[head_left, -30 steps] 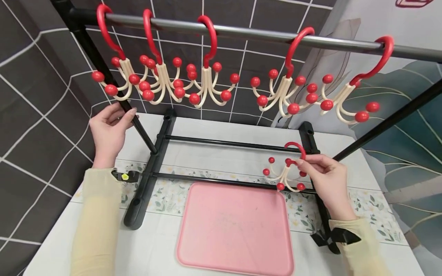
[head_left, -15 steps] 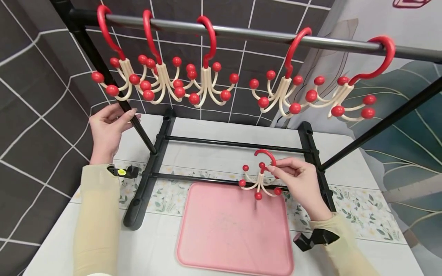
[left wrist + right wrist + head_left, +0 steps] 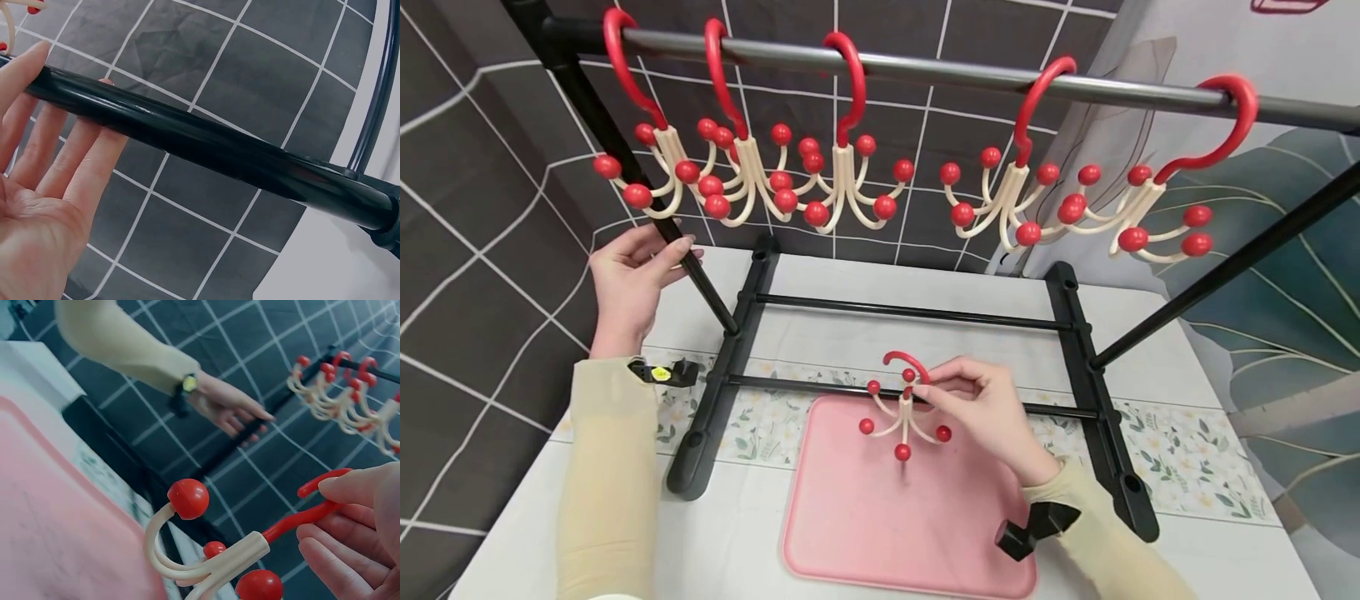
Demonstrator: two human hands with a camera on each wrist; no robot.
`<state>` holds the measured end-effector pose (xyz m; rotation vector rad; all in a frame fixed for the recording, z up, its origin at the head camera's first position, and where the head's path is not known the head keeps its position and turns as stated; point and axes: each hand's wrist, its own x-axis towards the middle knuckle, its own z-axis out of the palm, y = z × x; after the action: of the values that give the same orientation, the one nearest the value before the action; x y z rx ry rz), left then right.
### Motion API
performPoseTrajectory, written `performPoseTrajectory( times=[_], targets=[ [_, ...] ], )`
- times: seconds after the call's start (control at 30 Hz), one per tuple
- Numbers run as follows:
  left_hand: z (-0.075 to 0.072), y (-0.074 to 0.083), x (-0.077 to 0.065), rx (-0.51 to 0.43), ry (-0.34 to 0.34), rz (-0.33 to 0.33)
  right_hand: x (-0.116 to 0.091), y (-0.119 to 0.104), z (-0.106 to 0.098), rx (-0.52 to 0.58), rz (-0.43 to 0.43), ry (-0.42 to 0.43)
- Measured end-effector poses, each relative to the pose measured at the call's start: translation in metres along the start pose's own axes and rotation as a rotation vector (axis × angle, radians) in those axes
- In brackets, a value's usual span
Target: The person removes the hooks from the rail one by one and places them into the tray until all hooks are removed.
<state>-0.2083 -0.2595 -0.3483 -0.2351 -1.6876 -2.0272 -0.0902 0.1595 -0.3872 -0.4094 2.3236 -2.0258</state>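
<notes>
My right hand [image 3: 981, 412] pinches the red hook of a hanger with several cream, curled prongs [image 3: 906, 412] tipped with red balls. It hangs upright over the back part of a pink tray [image 3: 850, 525]. In the right wrist view, thumb and fingers lie on the red hook [image 3: 294, 522], above the cream stem. My left hand [image 3: 628, 283] holds the left black post [image 3: 187, 140] of a rack, thumb on the near side and fingers behind. Several matching hangers [image 3: 844, 179] hang by red hooks from the rack's top bar [image 3: 955, 75].
Two thin crossbars [image 3: 910, 312] join the rack's black feet [image 3: 711, 433] on the white table [image 3: 737, 533]. A slanted black post [image 3: 1225, 275] stands at the right. Dark tiled wall [image 3: 475, 275] rises behind and to the left; a patterned curtain hangs at the right.
My right hand has carried the hanger left, from beside the right foot of the rack to over the pink tray. The rightmost hung hanger has turned on the bar. My left hand stays at the post.
</notes>
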Motion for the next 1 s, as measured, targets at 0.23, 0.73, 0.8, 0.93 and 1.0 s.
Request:
performPoseTrajectory(
  times=[0.23,0.73,0.8,0.93,1.0],
  targets=[
    [0.002,0.001,0.001,0.008,-0.008,0.000,-0.002,0.009,0.025,0.011,0.007,-0.091],
    [-0.001,-0.002,0.001,0.002,0.002,0.010,-0.007,0.027,0.052,0.102,0.025,-0.222],
    [-0.001,-0.002,0.001,-0.003,0.001,0.009,-0.007,0.029,0.055,0.098,0.031,-0.223],
    [-0.001,-0.003,0.001,-0.005,0.000,0.008,-0.007,0.032,0.058,0.097,0.025,-0.222],
    [-0.001,-0.003,0.001,-0.005,0.001,0.007,-0.007,0.033,0.059,0.102,0.029,-0.226]
  ],
)
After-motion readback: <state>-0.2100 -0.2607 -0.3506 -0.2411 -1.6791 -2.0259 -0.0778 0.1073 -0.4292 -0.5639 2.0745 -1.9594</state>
